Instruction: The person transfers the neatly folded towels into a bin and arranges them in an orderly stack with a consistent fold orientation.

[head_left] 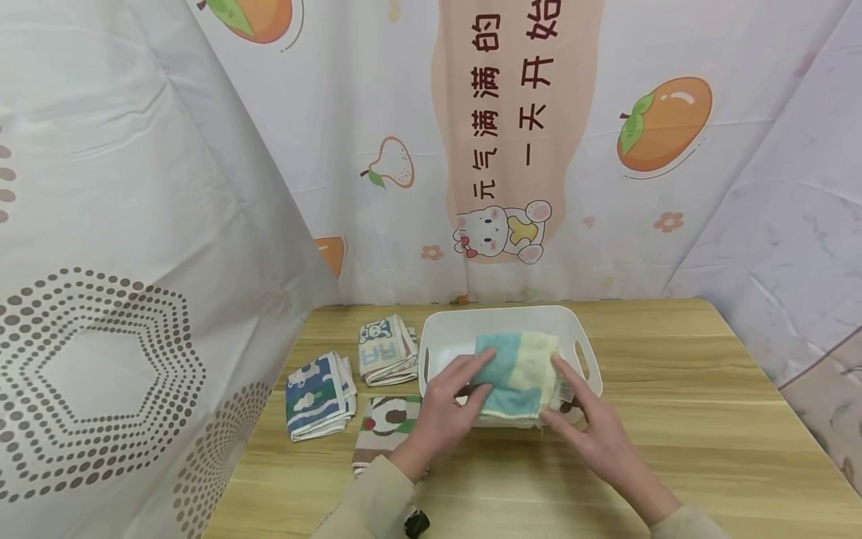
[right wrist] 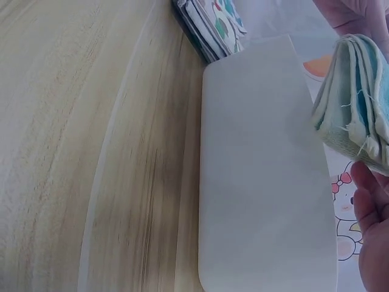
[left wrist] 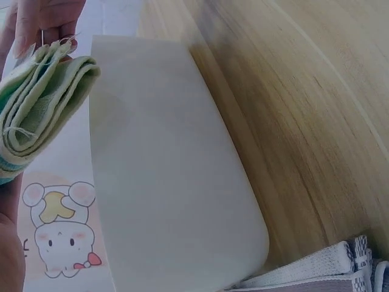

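Note:
A folded teal and pale-yellow towel (head_left: 518, 367) is held between both hands over the white plastic basket (head_left: 498, 314). The left hand (head_left: 446, 408) grips its left side, thumb toward me and fingers on the far part. On the opposite side, the right hand (head_left: 595, 434) pinches the towel's edge between thumb and fingers. In the left wrist view the stacked layers of the folded towel (left wrist: 45, 103) hang beyond the basket's wall (left wrist: 170, 164). Beside the right fingers a whitish tag and a dark patch show; the towel hides much of the basket's inside.
Left of the basket lie three folded towels: a blue and green one (head_left: 315, 397), a pale one with blue-grey print (head_left: 384, 350), and a brown and green one (head_left: 384, 430) near the left forearm. Wood-grain tabletop (head_left: 700, 419) extends to the right; printed curtains (head_left: 377, 90) stand behind.

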`<state>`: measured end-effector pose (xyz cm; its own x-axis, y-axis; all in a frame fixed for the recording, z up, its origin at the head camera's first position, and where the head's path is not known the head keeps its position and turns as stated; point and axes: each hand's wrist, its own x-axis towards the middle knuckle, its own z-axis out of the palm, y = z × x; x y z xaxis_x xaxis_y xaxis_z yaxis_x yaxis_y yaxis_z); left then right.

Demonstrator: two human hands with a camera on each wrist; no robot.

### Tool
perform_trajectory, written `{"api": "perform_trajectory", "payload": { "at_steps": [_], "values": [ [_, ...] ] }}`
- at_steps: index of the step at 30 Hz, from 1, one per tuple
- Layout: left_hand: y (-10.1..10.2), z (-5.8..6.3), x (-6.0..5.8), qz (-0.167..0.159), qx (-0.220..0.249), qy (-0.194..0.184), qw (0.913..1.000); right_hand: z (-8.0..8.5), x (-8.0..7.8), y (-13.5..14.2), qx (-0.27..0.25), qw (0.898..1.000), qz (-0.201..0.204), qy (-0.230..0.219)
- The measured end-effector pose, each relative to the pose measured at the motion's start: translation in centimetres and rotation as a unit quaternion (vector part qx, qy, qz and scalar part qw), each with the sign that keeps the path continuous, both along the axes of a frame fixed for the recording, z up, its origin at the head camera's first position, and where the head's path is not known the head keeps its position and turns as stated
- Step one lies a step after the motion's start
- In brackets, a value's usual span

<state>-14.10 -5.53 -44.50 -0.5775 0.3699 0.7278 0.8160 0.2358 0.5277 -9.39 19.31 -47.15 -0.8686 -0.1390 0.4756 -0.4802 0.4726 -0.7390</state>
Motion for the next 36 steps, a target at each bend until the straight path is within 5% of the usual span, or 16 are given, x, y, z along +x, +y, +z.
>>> {"api": "perform_trajectory", "payload": {
  "at_steps": [14, 36],
  "values": [
    [-1.0, -0.1, -0.3, -0.006, -0.017, -0.116, 0.9931, 0.2, -0.9, -0.4, 0.020, 0.998, -0.023, 0.047],
    [-1.5, 0.2, -1.6, 0.013, -0.058, -0.168, 0.9839, 0.9, -2.7, -0.7, 0.034, 0.997, -0.003, 0.071]
  ]
}}
